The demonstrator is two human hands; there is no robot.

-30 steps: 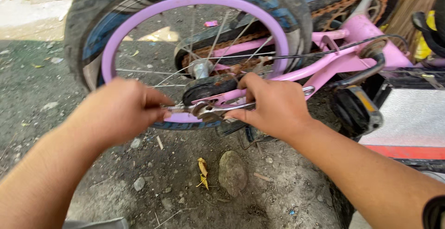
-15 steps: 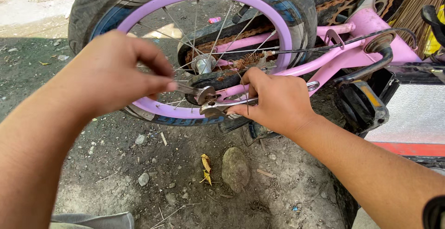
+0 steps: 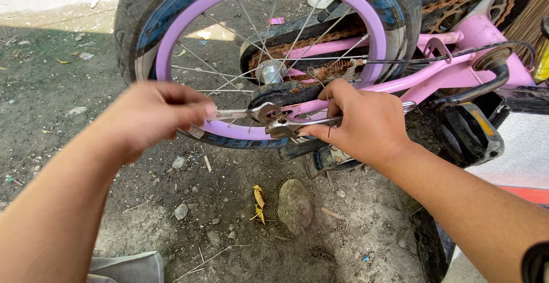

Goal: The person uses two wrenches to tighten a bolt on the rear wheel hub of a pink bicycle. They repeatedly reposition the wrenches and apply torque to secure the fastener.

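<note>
Your left hand grips one spanner, right hand clenches another; both meet between them at the axle, countering each other.

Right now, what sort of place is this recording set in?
Most likely an outdoor yard or roadside repair spot. The ground is bare, stony dirt in sunlight, with a stone on it. A pink child's bicycle lies there while the left hand and right hand work wrenches at its rear wheel.
</note>
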